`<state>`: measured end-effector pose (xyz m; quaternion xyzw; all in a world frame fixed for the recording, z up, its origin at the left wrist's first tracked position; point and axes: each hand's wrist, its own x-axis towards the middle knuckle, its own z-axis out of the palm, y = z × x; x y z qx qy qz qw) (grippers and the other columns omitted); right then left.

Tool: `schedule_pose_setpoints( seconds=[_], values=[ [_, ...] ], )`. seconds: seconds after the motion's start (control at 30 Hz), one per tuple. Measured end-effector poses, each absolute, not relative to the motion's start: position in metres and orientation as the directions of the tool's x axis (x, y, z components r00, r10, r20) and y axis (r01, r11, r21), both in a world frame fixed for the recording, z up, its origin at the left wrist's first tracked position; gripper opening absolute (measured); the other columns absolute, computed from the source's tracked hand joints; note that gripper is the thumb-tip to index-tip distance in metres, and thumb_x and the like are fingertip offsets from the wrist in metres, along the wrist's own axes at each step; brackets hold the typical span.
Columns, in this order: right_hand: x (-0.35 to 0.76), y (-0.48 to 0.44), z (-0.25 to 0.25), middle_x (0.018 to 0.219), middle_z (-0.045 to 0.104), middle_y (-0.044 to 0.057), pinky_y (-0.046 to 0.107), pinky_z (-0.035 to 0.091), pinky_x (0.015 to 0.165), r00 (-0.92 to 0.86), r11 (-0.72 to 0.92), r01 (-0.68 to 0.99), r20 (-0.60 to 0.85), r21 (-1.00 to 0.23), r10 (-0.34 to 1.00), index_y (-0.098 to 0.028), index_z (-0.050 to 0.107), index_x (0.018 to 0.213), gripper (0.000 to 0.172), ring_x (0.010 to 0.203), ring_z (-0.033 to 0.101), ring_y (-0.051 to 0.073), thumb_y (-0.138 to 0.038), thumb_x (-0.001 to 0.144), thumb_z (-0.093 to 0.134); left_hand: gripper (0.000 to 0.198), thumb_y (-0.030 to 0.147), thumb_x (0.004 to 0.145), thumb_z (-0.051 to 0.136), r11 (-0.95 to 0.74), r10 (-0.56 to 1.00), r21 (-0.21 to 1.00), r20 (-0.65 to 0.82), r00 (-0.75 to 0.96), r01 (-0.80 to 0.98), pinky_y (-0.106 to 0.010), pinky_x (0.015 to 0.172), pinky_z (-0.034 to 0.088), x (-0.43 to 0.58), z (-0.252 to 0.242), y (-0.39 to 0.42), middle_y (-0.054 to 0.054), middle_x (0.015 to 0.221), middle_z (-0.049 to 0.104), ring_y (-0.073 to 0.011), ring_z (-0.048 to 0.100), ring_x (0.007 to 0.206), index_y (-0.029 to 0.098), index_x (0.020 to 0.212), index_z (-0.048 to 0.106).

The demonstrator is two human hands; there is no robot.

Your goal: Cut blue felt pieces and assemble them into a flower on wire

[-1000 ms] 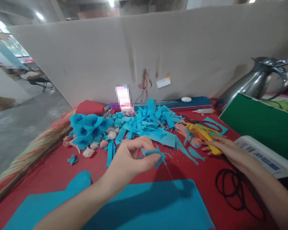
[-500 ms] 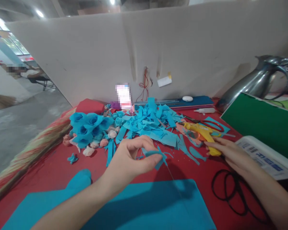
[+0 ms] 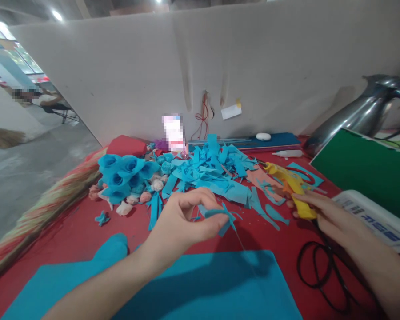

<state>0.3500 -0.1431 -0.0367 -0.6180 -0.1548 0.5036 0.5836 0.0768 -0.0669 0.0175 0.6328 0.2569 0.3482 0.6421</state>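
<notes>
Between its thumb and fingers, my left hand pinches a small blue paper piece above the middle of the table. A thin pale strand trails down from this piece; whether it is wire or glue I cannot tell. My right hand is wrapped round the handle of a yellow hot glue gun, its nozzle pointing to the upper left. A black cord runs from the gun and lies looped on the table. Below my left hand lies a flat blue sheet.
Blue paper scraps are heaped mid-table, beside blue paper flowers and small pale roses. A metal jug, a green board and a white box stand right. A phone leans near the partition. Someone sits far left.
My right hand has closed its fingers further round the glue gun's handle, and the gun has shifted slightly. My left hand keeps its pinch on the blue piece. The view has moved a little.
</notes>
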Motion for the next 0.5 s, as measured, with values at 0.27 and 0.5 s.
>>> schedule_pose_setpoints(
  seconds=[0.27, 0.5],
  values=[
    [0.364, -0.152, -0.03, 0.062, 0.064, 0.008, 0.02, 0.045, 0.044, 0.454, -0.432, -0.192, -0.47, -0.881, 0.757, -0.016, 0.066, 0.063, 0.01, 0.05, 0.057, 0.015, -0.023, 0.07, 0.067, 0.017, 0.017, 0.066, 0.064, -0.08, 0.762, 0.991, 0.129, 0.634, -0.106, -0.028, 0.068, 0.039, 0.075, 0.016, -0.065, 0.001, 0.063, 0.047, -0.0116, 0.044, 0.066, 0.018, 0.053, 0.053],
    [0.37, -0.153, -0.035, 0.046, 0.053, -0.002, 0.014, 0.032, 0.031, 0.501, -0.52, 0.053, -0.428, -0.853, 0.752, -0.015, 0.057, 0.064, 0.027, 0.036, 0.047, 0.007, -0.037, 0.079, 0.059, 0.017, 0.012, 0.066, 0.063, -0.065, 0.752, 0.99, 0.133, 0.646, -0.129, -0.027, 0.066, 0.037, 0.076, 0.017, -0.066, 0.003, 0.058, 0.045, -0.0102, 0.043, 0.062, 0.018, 0.052, 0.054]
  ],
)
